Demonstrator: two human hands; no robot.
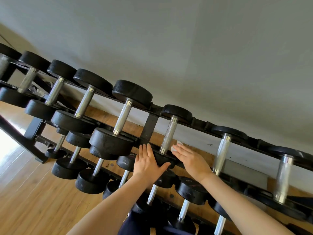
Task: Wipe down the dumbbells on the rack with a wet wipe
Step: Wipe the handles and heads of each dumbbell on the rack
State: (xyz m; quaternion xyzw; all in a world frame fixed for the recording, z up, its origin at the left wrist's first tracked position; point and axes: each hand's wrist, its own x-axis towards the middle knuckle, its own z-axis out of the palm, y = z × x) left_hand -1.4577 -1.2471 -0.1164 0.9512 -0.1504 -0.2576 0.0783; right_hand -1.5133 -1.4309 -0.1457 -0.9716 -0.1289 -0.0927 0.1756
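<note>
Running diagonally from upper left to lower right, a black metal rack (149, 123) carries two tiers of dumbbells w/ round black heads, rough matte finish, and shiny knurled chrome handles. No readable writing: faint marks on a couple of lower-tier head faces, too blurred to make out. Far left, the top tier starts w/ big heads packed close together; further right sits the largest dumbbell (122, 116), its near head wide and thick. Next right is a smaller dumbbell (169, 133), its far head in the back rail, its near head between the two hands at the front rail. Left hand (147, 167), fingers straight and together, lies flat against the left side of that near head, thumb spread across the head's front edge; grip open, nothing pinched. Right hand (191, 160), also flat w/ fingers extended, presses a white wet wipe (176, 147) against the right side of the same head; only a small crumpled bit of wipe shows past the fingertips, just beside the chrome handle. Both forearms bare. Right of the hands, two more top-tier dumbbells w/ thin flat heads and long chrome handles, the far-right one motion-blurred. Lower tier holds smaller dumbbells under the arms. Behind: plain grey wall (186, 48); below: wood-plank floor (33, 200), glare patch at left.
</note>
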